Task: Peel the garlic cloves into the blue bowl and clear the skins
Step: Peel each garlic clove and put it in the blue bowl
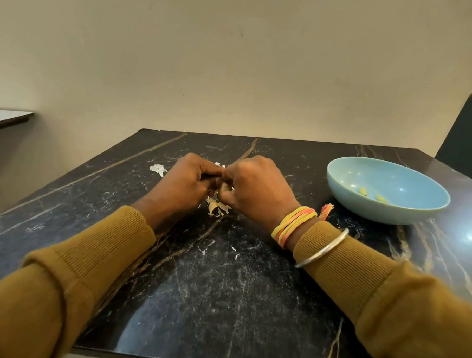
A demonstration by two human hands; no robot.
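Note:
My left hand (187, 180) and my right hand (253, 187) meet fingertip to fingertip above the middle of the black marble table (224, 286). Both have curled fingers that pinch a small garlic clove (225, 188), which the fingers mostly hide. Loose papery skins (217, 207) lie on the table just beneath the hands, and a white piece of skin (158, 169) lies to the left. The blue bowl (386, 189) stands to the right of my right hand and holds two peeled yellowish cloves (364, 191).
A pale wall rises directly behind the table's far edge. A dark chair back (466, 140) stands at the far right. The corner of another table (7, 117) shows at the left. Tiny skin flecks (234, 249) dot the table nearer to me.

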